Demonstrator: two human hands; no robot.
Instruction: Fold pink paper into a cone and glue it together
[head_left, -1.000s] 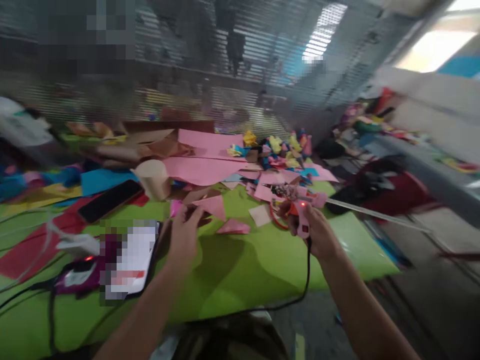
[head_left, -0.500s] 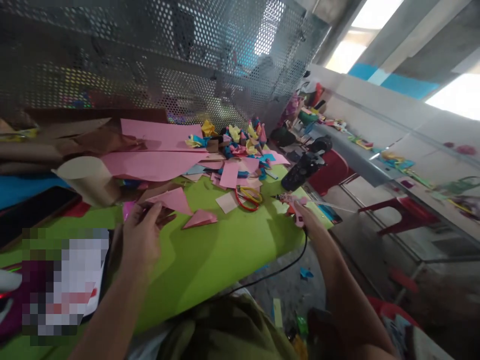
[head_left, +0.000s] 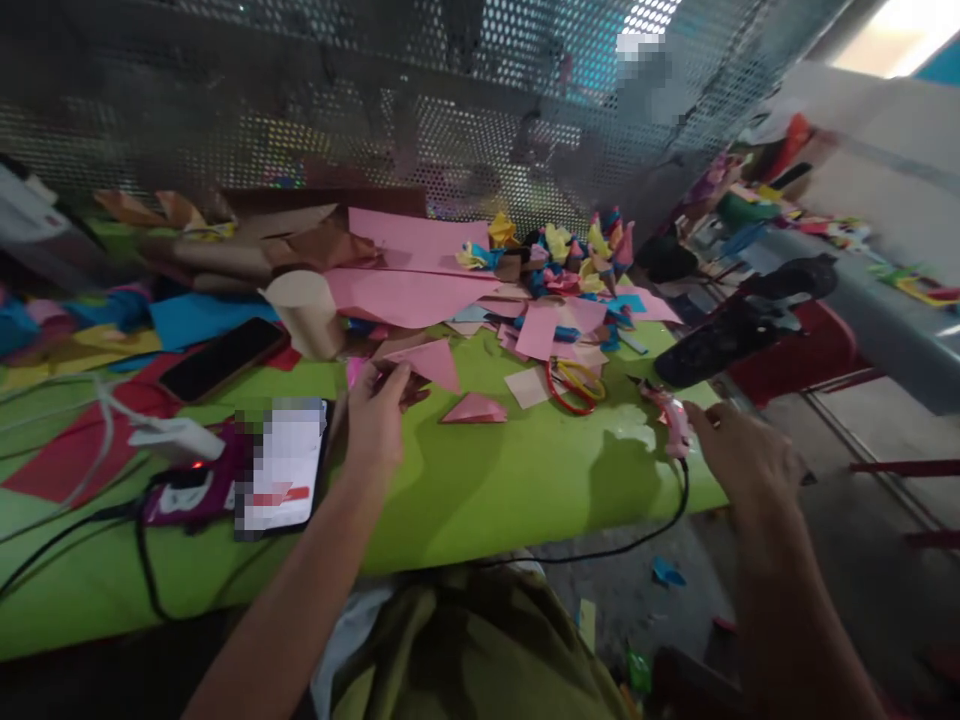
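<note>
My left hand (head_left: 379,410) is closed, its thumb and fingers pinching a pink paper piece (head_left: 435,362) just above the table. A folded pink paper triangle (head_left: 474,408) lies separately to its right. At the table's right end, a pink glue gun (head_left: 675,425) with a black cord rests on the green surface. Right beside it, my right hand (head_left: 750,455) is off the handle, its fingers loosely bent and apart, with nothing visible in them. Red-and-yellow-handled scissors (head_left: 576,388) lie between the two hands.
Pink sheets (head_left: 412,290), a paper roll (head_left: 306,315) and paper flowers (head_left: 577,250) line the back of the green table (head_left: 525,490). Two phones, a purple power strip (head_left: 202,490) and cables occupy the left. A black tripod-like object (head_left: 720,340) stands at the right edge.
My right hand has let go of the glue gun and moved to its right. The left hand still holds the pink paper. The view has swung left.
</note>
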